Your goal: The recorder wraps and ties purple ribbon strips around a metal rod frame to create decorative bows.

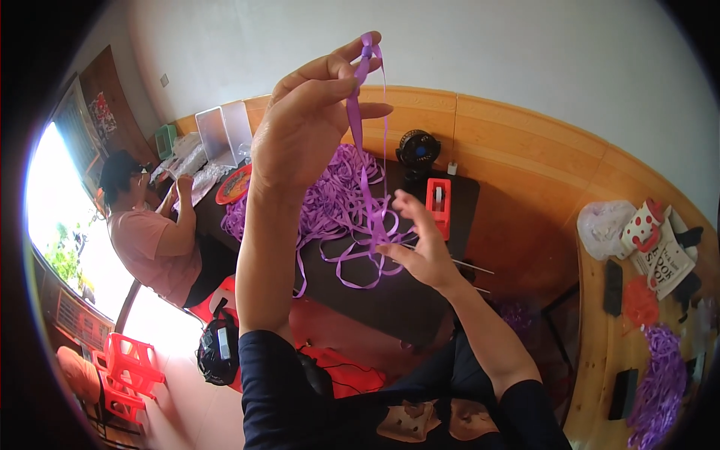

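My left hand (311, 112) is raised high over the table, with a purple ribbon (355, 120) looped round a fingertip and pinched by the thumb. From there the ribbon hangs down in two strands, one broad and one seen edge-on. Lower and to the right, my right hand (424, 251) is at the ribbon's loose loops, thumb and forefinger apart around them. Whether its fingers grip a strand is hard to make out. Behind and below lies a large heap of purple ribbon (337, 187) on the dark table (382, 304). Thin sticks (474, 268) jut out by my right wrist.
A red tape dispenser (438, 206) and a black fan (418, 150) stand at the table's back right. Another person (154, 232) sits at the left. A wooden bench (600, 360) at the right holds bags and more purple ribbon. Red stools (131, 360) stand lower left.
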A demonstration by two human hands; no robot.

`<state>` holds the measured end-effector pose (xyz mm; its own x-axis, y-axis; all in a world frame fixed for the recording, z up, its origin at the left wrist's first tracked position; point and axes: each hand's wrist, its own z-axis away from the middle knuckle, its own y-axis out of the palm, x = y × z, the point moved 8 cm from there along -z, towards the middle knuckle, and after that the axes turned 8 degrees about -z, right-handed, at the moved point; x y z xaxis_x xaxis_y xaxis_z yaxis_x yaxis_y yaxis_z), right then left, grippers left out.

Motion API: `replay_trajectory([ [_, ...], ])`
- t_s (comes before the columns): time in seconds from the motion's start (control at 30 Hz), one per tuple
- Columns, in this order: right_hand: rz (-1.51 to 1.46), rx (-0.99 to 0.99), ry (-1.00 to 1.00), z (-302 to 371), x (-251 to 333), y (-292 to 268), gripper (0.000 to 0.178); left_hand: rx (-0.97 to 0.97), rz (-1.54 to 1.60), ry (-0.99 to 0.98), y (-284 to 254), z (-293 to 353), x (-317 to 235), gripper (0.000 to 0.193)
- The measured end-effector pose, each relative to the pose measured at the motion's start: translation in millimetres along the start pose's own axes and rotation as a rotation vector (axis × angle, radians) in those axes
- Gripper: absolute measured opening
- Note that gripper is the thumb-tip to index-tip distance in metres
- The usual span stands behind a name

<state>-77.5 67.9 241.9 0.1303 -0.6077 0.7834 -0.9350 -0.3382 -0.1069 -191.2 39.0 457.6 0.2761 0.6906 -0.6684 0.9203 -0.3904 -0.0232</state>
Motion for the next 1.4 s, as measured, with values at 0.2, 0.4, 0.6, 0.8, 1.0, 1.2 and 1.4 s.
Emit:
replay_trajectory([
  [0.2, -0.283, -0.011, 0.273, 27.1, -30.3, -6.7, 0.012, -0.187, 0.135, -0.054, -60.4, 17.9, 9.8, 0.017],
  [0.4, -0.548, -0.061, 0.388, 89.0, -20.8, -43.5, 0.012, -0.394, 0.210, -0.036, -128.9, 40.6, 35.2, 0.024],
  [0.6, -0.687, -0.024, 0.506, 150.2, -12.1, -72.7, 0.014, -0.615, -0.409, -0.355, -171.7, 72.8, 94.9, 0.019],
  [0.8, -0.190, 0.080, 0.674, 148.8, 12.0, -84.0, 0.010, 0.118, -0.907, -0.409, -23.0, 111.6, 154.4, 0.020],
  [1.0, -0.199, 0.033, 0.557, 138.5, 26.1, -102.5, 0.010, 0.526, 0.055, -0.620, 165.2, 173.0, 191.6, 0.032],
  [1.2, -0.369, -0.084, 0.573, 175.3, 12.9, -155.5, 0.019, 0.349, 0.194, -0.906, 155.7, 196.9, 196.0, 0.015],
  [1.4, -0.343, -0.108, 0.547, 205.2, -13.2, -200.0, 0.015, 0.498, 0.334, -1.004, 150.1, 252.4, 169.1, 0.008],
])
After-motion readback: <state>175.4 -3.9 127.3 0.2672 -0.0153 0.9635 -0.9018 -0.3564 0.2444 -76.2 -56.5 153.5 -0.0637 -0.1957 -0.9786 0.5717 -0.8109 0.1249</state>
